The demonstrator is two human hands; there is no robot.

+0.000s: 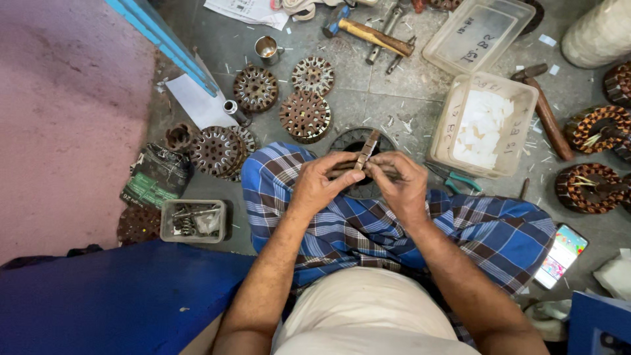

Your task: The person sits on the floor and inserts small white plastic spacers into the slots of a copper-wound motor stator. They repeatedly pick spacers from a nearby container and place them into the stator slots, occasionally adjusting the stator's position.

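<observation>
Grey stone floor (pixel 388 98) w/ scattered stator cores (pixel 305 115); left hand (pixel 322 181) & right hand (pixel 401 181) both pinch small metal strip (pixel 366 150).

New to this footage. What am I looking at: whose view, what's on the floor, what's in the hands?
There is one picture, taken by a camera worn on a person's head and looking down at their own lap and hands. No machine is involved. The person sits on a stone floor in a blue checked cloth. The left hand and right hand together hold a small brown metal strip above a dark round ring on the floor.

Around them lie slotted round cores, some already wound with copper wire, a hammer, a metal cup, a tub of white paper pieces, a small tray of metal parts, green-handled pliers and a phone.
</observation>
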